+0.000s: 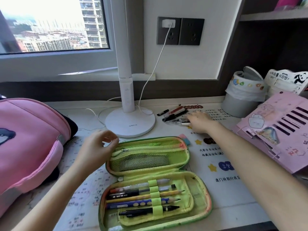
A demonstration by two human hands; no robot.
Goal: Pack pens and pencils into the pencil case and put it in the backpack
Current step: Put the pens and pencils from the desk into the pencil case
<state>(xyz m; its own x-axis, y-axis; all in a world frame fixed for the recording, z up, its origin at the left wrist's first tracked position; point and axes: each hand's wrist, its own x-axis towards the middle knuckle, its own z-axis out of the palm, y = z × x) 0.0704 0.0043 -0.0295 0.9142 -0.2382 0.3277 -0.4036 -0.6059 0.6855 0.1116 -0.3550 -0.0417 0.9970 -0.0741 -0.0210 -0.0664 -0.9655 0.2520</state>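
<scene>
The green pencil case [190, 197] lies opened flat in the middle of the desk, near the front edge. Its nearer half holds a row of pens and pencils [141, 197] tucked under lime elastic loops, among them a yellow pencil, a blue one with yellow dots and a black pen with white lettering too small to read. The far half has a zipped mesh pocket [141, 157]; what lies inside is unclear. The left hand [98, 145] hovers at the case's far left corner, fingers loosely curled with nothing seen between them. The right hand [200, 121] reaches over a heap of loose pens [175, 114] beyond the case — it is blurred, so whether it grips one cannot be told. A pink backpack [28, 139] lies at the left. A grey bin [233, 105] with a white liner stands at the back right, its contents out of sight. The desk mat [225, 189] carries printed Chinese text, including "2个" in a blue bubble — the mark on the white lamp base [130, 125] is illegible.
</scene>
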